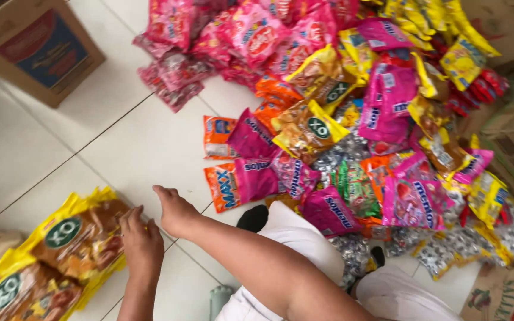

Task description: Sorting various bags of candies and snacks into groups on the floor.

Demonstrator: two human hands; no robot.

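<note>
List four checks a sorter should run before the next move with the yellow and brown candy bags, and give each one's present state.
1. Left hand rests on the stacked yellow and brown plastic candy bags: ok.
2. Right hand holds nothing, fingers on the white tiled floor: ok.
3. Stack lies apart from the mixed heap of candy bags: ok.
4. How many bags the stack holds: cannot tell.

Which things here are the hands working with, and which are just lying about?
In hand:
left hand on the yellow bags
right hand beside them, over the floor

Lying about:
candy pile
cardboard box
</note>
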